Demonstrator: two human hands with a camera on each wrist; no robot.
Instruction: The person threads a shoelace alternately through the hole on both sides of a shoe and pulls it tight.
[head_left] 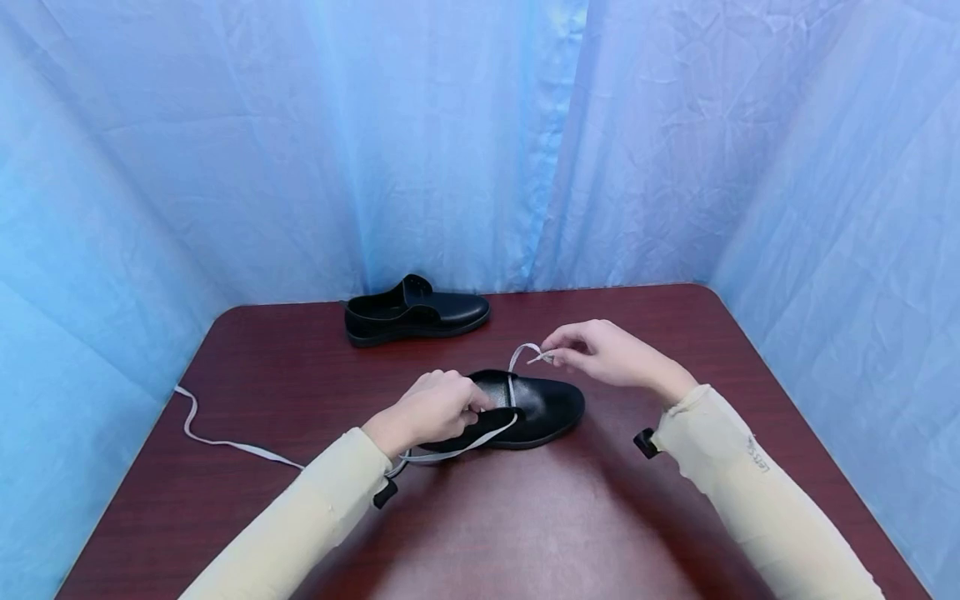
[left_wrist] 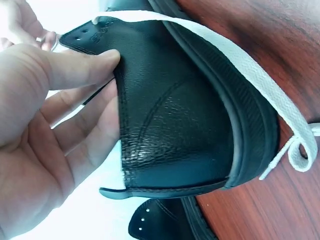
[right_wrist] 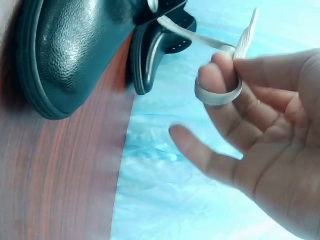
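A black leather shoe [head_left: 555, 410] sits on the table with its toe to the right. My left hand [head_left: 438, 407] grips its side; in the left wrist view, thumb and fingers pinch the upper edge of the shoe's side [left_wrist: 170, 120]. A flat whitish shoelace [head_left: 512, 390] crosses the shoe's opening between the eyelet flaps. Above the shoe, my right hand [head_left: 609, 354] pinches one end of this lace between thumb and fingers. The right wrist view shows a lace loop [right_wrist: 217, 98] curving round a fingertip, its tip poking up past the thumb.
A second black shoe [head_left: 450, 310], with no lace showing in its eyelets, stands near the table's back edge. Another stretch of white lace [head_left: 240, 446] trails over the left side of the dark red table [head_left: 510, 533]. Light blue curtains [head_left: 450, 142] surround the back and sides.
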